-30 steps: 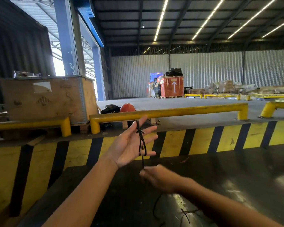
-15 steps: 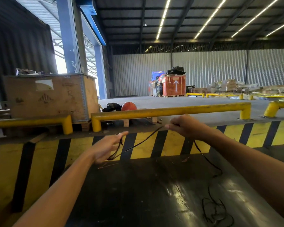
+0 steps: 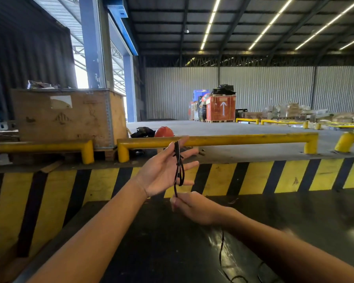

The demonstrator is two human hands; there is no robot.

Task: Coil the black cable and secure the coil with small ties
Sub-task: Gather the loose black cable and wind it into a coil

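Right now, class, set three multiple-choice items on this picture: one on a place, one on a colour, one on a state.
1. Where are the loops of the black cable?
A. around the open left hand
B. on the crate
C. over the rail

2. What colour is the guard rail?
A. blue
B. yellow
C. white

3. How is the right hand?
A. flat on the dark table
B. empty, raised
C. pinching the cable below the coil

Answers: 1 A, loops hang over spread fingers; 2 B, plainly yellow; 3 C, fingertips close on the strand.
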